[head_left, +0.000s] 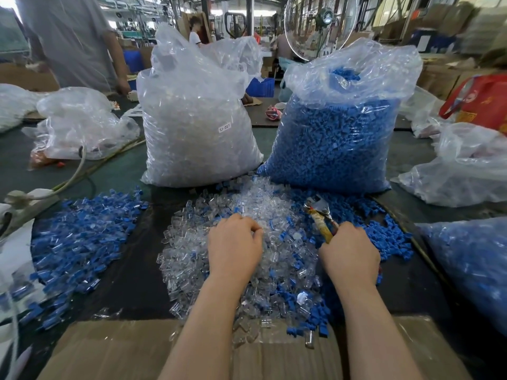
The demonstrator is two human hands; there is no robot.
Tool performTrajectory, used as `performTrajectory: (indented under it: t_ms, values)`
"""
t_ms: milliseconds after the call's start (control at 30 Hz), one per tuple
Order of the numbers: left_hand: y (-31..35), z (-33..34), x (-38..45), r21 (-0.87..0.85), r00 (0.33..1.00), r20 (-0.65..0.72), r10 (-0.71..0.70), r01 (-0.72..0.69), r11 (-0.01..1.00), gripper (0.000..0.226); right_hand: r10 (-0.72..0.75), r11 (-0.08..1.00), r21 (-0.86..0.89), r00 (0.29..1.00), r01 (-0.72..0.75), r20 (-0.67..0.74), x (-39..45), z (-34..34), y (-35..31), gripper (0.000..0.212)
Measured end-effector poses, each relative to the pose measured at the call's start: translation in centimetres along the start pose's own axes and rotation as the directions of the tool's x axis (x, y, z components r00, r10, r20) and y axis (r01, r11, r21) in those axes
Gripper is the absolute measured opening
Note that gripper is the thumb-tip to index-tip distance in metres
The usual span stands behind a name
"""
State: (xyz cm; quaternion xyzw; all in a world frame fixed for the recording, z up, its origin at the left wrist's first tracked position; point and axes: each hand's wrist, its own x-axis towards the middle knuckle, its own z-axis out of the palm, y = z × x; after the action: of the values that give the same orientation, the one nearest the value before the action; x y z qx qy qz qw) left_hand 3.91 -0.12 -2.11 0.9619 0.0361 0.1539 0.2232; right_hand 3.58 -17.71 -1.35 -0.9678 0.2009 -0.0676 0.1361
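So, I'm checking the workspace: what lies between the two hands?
Head view: loose clear pieces and a few blue pieces cover the stretch between the left hand and the right hand, which grips the pliers.

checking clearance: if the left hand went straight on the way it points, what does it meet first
Likely the clear parts heaped just ahead of the left hand; depth is unclear.

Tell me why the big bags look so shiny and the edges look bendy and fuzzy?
In the head view, light glares off the clear bag and the blue bag; the wide-angle lens bends the edges; the boxes at top right are blurred, while the right hand and the pliers look sharp.
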Motion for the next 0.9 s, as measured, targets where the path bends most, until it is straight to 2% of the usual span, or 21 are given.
performTrajectory:
  t_ms: [233, 400, 533, 767, 900]
  values:
    - [0.0, -0.5, 0.0, -0.104, 0.997, 0.075, -0.025, 0.033, 0.994, 0.015, -0.015, 0.993, 0.121, 1.000, 0.017, -0.019, 0.1, 0.0, -0.2, 0.022]
    - [0.3, -0.6, -0.2, -0.170, 0.999, 0.000, -0.044, 0.043, 0.984, 0.008, -0.039, 0.986, 0.161, 0.999, 0.044, -0.033, 0.1, 0.1, -0.5, 0.019]
    - [0.4, -0.5, -0.3, -0.315, 0.997, -0.059, -0.044, 0.023, 0.949, 0.009, -0.045, 0.967, 0.249, 0.997, 0.059, -0.061, 0.3, 0.2, -0.6, 0.014]
    - [0.5, -0.7, -0.2, -0.583, 0.991, -0.076, -0.109, 0.044, 0.811, 0.014, -0.135, 0.840, 0.523, 0.989, 0.144, -0.056, 0.2, 0.4, -1.2, 0.013]
    - [0.6, -0.8, -0.1, -0.623, 0.990, -0.061, -0.127, 0.062, 0.780, 0.016, -0.158, 0.731, 0.665, 0.986, 0.150, -0.049, -0.2, 0.1, -1.6, 0.020]
